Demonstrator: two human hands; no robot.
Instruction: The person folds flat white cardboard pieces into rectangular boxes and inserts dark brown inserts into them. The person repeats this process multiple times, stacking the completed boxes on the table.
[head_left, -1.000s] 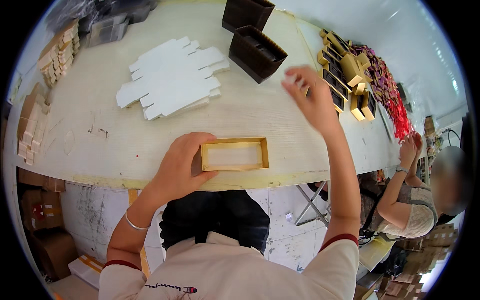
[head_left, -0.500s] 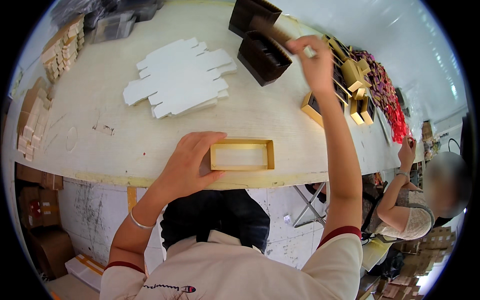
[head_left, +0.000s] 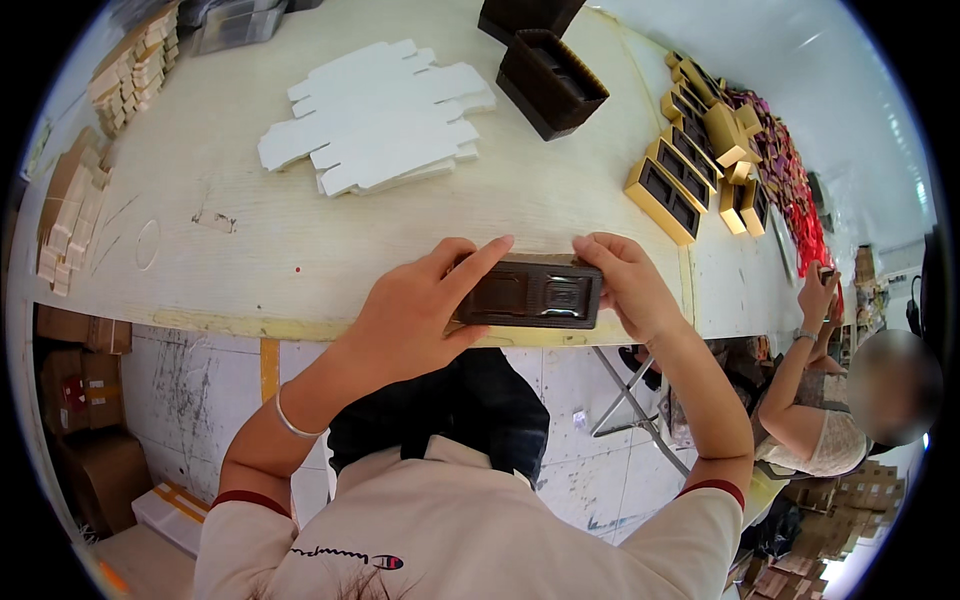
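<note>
A dark brown moulded plastic tray is held level near the front edge of the table. It lies over the open gold box, which is almost wholly hidden beneath it. My left hand wraps round the left end of both, index finger along the far side and thumb on the near side. At the right end my right hand grips the tray between thumb and fingers. How deep the tray sits in the box cannot be made out.
Flat white card blanks are piled at the far left. Stacked brown trays stand at the back. Gold boxes with dark inserts line the right, beside a heap of red and purple pieces. A co-worker's hand is at the far right.
My right hand has come from the stacked trays at the back to the gold box, bringing a brown tray. The tray now covers the box opening. The view has shifted slightly.
</note>
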